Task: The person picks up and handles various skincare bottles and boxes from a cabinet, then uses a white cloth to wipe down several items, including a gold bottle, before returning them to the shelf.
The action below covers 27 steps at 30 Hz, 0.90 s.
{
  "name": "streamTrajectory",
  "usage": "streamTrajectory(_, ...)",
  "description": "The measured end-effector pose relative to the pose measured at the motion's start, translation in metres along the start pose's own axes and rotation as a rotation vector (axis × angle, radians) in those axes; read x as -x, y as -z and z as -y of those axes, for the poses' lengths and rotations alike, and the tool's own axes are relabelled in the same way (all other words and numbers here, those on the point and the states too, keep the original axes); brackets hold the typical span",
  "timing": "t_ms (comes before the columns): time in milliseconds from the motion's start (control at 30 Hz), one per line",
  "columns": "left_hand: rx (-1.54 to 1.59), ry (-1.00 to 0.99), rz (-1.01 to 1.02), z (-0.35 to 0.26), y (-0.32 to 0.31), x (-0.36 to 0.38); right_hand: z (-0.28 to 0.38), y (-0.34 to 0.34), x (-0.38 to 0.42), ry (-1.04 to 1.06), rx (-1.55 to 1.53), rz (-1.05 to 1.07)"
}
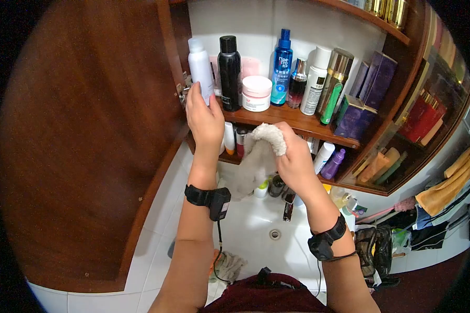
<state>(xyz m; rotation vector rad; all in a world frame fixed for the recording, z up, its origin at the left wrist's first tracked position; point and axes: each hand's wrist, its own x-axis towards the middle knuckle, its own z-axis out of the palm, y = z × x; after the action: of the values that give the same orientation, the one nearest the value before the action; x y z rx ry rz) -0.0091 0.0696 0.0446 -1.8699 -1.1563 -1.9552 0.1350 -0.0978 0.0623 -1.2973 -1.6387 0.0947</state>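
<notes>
My left hand (203, 116) grips a white spray can (199, 62) around its lower part, at the left end of the cabinet's middle shelf. Whether the can's base rests on the wood is hidden behind the hand. A whitish cloth (269, 136) is bunched in my closed right hand (296, 156), its loose end hanging blurred above the sink. Close to the white can stand a tall black can (229, 73) and a white-lidded pink jar (256, 94). Farther right are a blue spray bottle (281, 68), a dark red pump bottle (297, 83) and a white bottle (315, 81).
A brown cabinet door (89, 130) stands swung out on the left. Purple boxes (377, 78) fill the shelf's right end, beside a glass-fronted cupboard (402, 141). Below lies a white sink (245, 214) with a dark faucet (288, 208). Another cloth (230, 267) lies at lower left.
</notes>
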Motion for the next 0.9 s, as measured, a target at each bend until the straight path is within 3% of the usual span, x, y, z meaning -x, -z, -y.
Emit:
streamTrajectory(100, -0.086, 0.009, 0.037, 0.011, -0.006, 0.01, 0.009, 0.001, 0.004, -0.021, -0.149, -0.027)
streamTrajectory(200, -0.078, 0.148, 0.188, 0.011, -0.009, 0.008, 0.016, 0.002, 0.009, -0.04, -0.213, -0.003)
streamTrajectory(500, -0.227, 0.184, 0.12, -0.004, -0.014, 0.006, 0.014, 0.009, 0.021, -0.046, -0.231, 0.043)
streamTrajectory(900, -0.184, 0.227, 0.16, -0.002, -0.008, 0.001, 0.01, 0.014, 0.034, -0.077, -0.276, 0.101)
